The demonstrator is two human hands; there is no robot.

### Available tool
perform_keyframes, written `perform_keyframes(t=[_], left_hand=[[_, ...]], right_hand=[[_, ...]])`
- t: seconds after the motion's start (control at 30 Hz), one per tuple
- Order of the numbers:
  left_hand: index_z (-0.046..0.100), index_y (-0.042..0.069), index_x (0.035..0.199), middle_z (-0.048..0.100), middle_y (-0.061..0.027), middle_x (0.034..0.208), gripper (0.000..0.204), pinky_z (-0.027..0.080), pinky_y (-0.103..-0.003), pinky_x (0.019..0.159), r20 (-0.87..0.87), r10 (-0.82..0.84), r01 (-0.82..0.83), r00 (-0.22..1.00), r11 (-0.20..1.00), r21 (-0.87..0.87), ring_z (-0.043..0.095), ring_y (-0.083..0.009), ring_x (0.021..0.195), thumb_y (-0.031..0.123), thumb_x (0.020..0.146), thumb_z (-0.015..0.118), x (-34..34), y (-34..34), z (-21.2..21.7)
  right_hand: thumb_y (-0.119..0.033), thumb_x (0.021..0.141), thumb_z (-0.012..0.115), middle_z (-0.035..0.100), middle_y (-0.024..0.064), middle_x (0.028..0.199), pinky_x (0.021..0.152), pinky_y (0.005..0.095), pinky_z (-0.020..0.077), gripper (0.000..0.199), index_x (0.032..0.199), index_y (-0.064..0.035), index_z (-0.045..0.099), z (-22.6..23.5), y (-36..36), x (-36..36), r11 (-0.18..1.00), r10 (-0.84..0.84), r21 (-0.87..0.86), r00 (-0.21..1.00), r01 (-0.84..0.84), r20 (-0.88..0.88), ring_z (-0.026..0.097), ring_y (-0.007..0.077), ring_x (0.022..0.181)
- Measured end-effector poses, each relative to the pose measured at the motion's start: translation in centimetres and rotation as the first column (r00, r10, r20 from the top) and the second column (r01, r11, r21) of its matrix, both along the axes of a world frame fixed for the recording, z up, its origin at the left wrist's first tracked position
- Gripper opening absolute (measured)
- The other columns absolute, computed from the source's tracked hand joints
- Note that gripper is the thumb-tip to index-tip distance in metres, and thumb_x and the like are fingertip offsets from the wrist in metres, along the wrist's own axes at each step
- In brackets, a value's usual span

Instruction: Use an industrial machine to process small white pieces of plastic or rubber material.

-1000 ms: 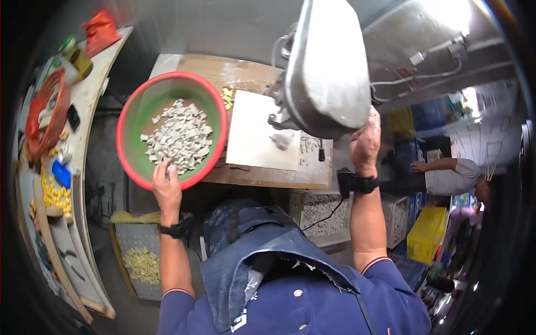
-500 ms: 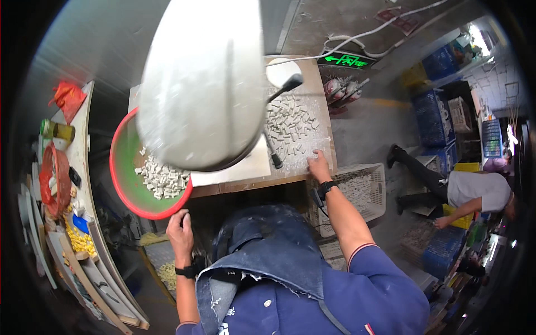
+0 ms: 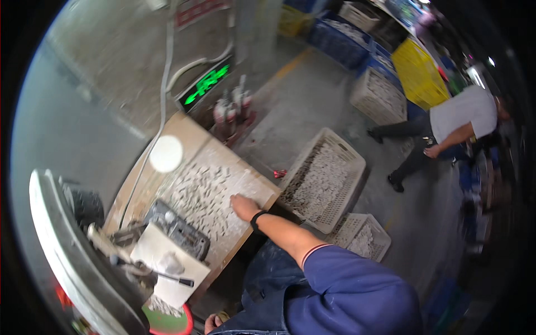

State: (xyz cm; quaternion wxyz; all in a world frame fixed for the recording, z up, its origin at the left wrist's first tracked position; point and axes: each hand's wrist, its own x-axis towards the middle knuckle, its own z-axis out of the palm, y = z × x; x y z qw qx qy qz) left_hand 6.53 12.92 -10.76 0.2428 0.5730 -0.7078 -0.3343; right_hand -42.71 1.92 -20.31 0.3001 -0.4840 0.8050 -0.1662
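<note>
My right hand (image 3: 244, 207) reaches across the wooden table (image 3: 262, 188) to the right side of many scattered small off-white pieces (image 3: 204, 192). Its fingers are bent together at the tabletop, and whatever they may hold is too small to make out. Low in the view, my left hand (image 3: 212, 322) shows only in part beside the red-rimmed green basin (image 3: 184, 324), its fingers mostly hidden. More pale pieces (image 3: 166, 307) lie in that basin. Left of the scattered pieces are a grey machine base (image 3: 181, 229) and a white board (image 3: 167, 265).
A large lamp-like white housing (image 3: 72, 251) stands at the left. A round white disc (image 3: 166, 154) lies on the table's far part. White crates (image 3: 324, 181) of pale pieces stand on the floor at right. Beyond them a person (image 3: 463, 120) walks near a yellow crate (image 3: 419, 72).
My view has swung right, so the white housing now sits at the left and more crates show. My right hand remains by the scattered pieces; my left hand is now mostly out of frame.
</note>
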Motion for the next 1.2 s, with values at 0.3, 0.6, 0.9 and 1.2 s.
perform_keyframes(t=[0.3, 0.6, 0.9, 1.2], left_hand=[[0.067, 0.001, 0.106, 0.067, -0.0087, 0.088, 0.019, 0.054, -0.032, 0.078, -0.136, -0.455, 0.443, 0.88, 0.89, -0.106, 0.065, -0.0205, 0.075, 0.007, 0.088, 0.07, -10.7, -10.1, -1.9], [0.067, 0.001, 0.106, 0.067, -0.008, 0.088, 0.02, 0.053, -0.032, 0.078, -0.23, -0.726, 0.652, 0.648, 0.685, -0.326, 0.064, -0.0204, 0.075, 0.006, 0.087, 0.071, -18.9, -14.3, 0.3], [0.067, 0.001, 0.106, 0.067, -0.0073, 0.088, 0.021, 0.053, -0.032, 0.077, -0.23, -0.899, 0.712, 0.373, 0.437, -0.549, 0.064, -0.0203, 0.075, 0.006, 0.087, 0.072, -31.0, -14.9, 5.1], [0.066, 0.001, 0.107, 0.066, -0.0066, 0.087, 0.022, 0.053, -0.031, 0.077, -0.164, -0.971, 0.702, 0.172, 0.238, -0.671, 0.064, -0.0202, 0.075, 0.005, 0.086, 0.072, -38.6, -13.8, 10.3]], right_hand=[[-0.02, 0.087, 0.058, 0.069, 0.0253, 0.09, 0.081, 0.0511, 0.0525, 0.023, 0.094, 0.0012, 0.063, 2.2, 4.5, 1.1, 0.926, -0.191, -0.261, 0.936, 0.272, 0.297, 0.067, 0.0427, 0.09], [-0.018, 0.083, 0.071, 0.065, 0.0087, 0.076, 0.065, 0.0357, 0.0498, 0.02, 0.088, -0.0009, 0.063, 20.2, 11.3, 6.3, 0.929, -0.046, -0.237, 0.724, 0.285, 0.689, 0.062, 0.0166, 0.072], [-0.018, 0.08, 0.072, 0.068, 0.0114, 0.085, 0.069, 0.0356, 0.0509, 0.024, 0.091, 0.0016, 0.064, 28.0, 15.3, 7.3, 0.875, 0.088, -0.417, 0.764, 0.248, 0.639, 0.064, 0.0194, 0.078], [-0.02, 0.095, 0.062, 0.064, 0.0038, 0.083, 0.057, 0.029, 0.0498, 0.014, 0.105, -0.0094, 0.064, 31.0, 19.4, 6.5, 0.774, 0.105, -0.508, 0.717, 0.376, 0.69, 0.063, 0.0125, 0.068]])
